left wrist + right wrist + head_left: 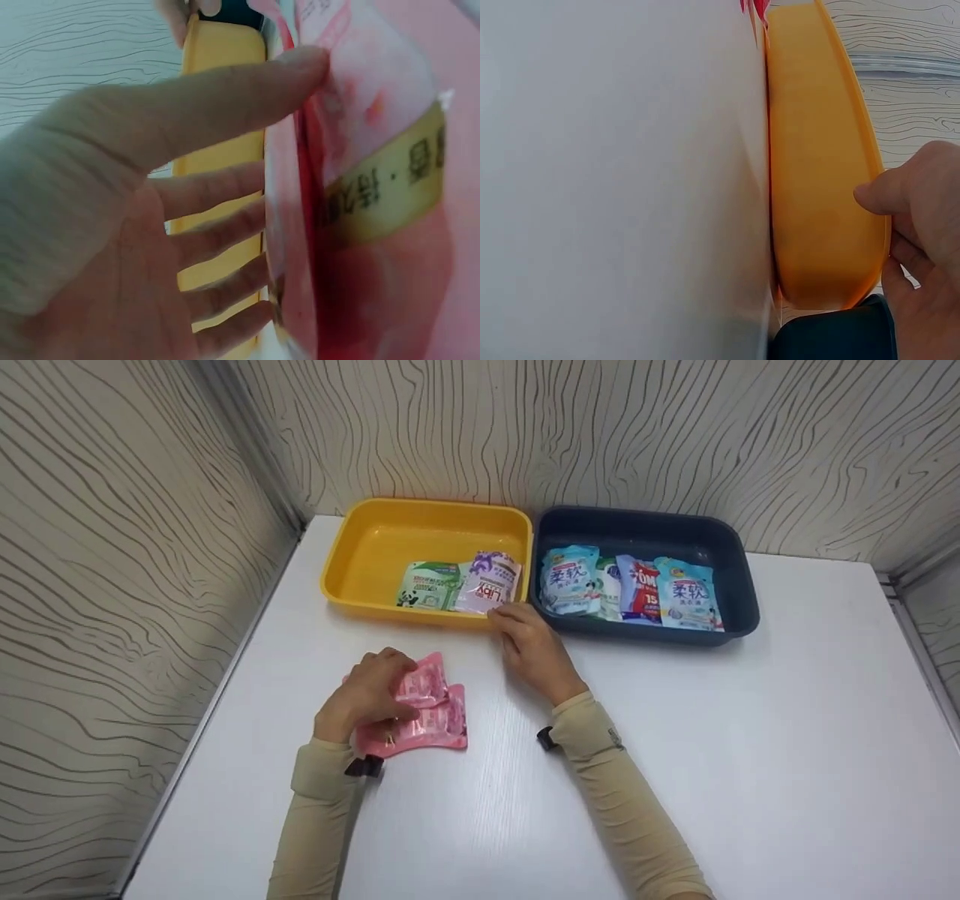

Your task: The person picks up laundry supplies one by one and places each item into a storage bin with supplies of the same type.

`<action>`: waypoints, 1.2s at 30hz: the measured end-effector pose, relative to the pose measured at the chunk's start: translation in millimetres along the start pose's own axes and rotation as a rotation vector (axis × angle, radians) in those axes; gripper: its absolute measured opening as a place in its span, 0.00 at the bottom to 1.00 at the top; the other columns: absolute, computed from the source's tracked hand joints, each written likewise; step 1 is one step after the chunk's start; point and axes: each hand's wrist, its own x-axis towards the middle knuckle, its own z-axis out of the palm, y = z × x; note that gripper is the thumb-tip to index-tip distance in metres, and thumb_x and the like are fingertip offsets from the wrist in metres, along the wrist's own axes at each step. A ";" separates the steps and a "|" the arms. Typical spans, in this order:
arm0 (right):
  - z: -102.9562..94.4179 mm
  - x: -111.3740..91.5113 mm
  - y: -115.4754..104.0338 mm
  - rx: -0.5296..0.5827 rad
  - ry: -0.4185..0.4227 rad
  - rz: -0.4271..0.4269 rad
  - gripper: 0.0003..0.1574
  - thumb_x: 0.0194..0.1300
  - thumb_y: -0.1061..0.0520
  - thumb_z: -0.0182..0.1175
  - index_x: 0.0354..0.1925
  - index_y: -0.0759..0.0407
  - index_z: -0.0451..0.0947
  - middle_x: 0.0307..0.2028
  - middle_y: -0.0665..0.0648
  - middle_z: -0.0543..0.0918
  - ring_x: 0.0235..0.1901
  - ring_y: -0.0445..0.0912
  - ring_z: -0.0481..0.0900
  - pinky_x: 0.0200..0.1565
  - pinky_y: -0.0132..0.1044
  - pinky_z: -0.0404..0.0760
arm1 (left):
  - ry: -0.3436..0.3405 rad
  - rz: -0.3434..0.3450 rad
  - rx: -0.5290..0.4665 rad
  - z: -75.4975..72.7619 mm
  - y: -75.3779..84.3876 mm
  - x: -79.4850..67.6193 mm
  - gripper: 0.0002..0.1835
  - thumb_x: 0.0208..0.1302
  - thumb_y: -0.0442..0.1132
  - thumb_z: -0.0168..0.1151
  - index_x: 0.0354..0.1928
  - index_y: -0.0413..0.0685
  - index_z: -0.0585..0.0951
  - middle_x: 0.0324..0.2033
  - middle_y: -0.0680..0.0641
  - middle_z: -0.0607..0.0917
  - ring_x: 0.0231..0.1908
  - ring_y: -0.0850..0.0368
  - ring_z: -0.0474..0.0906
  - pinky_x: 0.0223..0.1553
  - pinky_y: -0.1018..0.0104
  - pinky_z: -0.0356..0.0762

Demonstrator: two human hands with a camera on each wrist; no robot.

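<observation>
Two pink pouches lie overlapped on the white table. My left hand reaches over the upper one, its thumb and fingers spread apart and touching the pouch. In the left wrist view, the thumb lies against a pink pouch with gold lettering, the other fingers fairly straight. My right hand pinches the front rim of a yellow plastic bin near its right corner; the right wrist view puts the thumb outside the wall. Inside that bin are a green pouch and a purple Liby pouch.
A dark blue bin stands right beside the yellow one. Several pouches lean in it, among them a light-blue pouch and a red-and-lilac pouch. Patterned wall panels rise behind the bins and on the left.
</observation>
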 end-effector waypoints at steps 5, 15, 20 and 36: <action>-0.4 0.2 -1.2 0.007 0.002 -0.008 0.19 0.74 0.67 0.63 0.61 0.62 0.86 0.60 0.60 0.86 0.65 0.54 0.80 0.72 0.41 0.77 | -0.006 0.000 -0.016 0.1 4.4 0.5 0.38 0.53 0.41 0.84 0.67 0.54 0.80 0.65 0.51 0.79 0.67 0.46 0.70 0.74 0.41 0.72; 3.4 -1.0 -1.9 0.019 0.008 0.007 0.21 0.73 0.68 0.64 0.62 0.61 0.86 0.61 0.59 0.85 0.66 0.53 0.80 0.72 0.42 0.77 | 0.042 0.038 -0.053 2.9 -0.6 4.1 0.38 0.53 0.19 0.68 0.66 0.57 0.85 0.72 0.51 0.75 0.79 0.45 0.59 0.79 0.41 0.64; 3.1 -0.5 -1.5 0.014 0.004 0.010 0.22 0.72 0.68 0.64 0.62 0.61 0.86 0.61 0.59 0.85 0.66 0.53 0.80 0.72 0.41 0.77 | 0.127 0.006 -0.206 3.5 -5.6 6.7 0.33 0.57 0.14 0.61 0.55 0.57 0.89 0.74 0.52 0.71 0.79 0.44 0.56 0.80 0.41 0.63; -0.8 2.3 -0.3 0.002 0.006 -0.018 0.21 0.72 0.70 0.63 0.61 0.62 0.86 0.60 0.60 0.86 0.65 0.55 0.80 0.73 0.43 0.77 | 0.314 -0.487 -0.035 19.0 9.9 14.9 0.63 0.55 0.74 0.69 0.78 0.37 0.56 0.65 0.29 0.67 0.62 0.30 0.69 0.69 0.34 0.72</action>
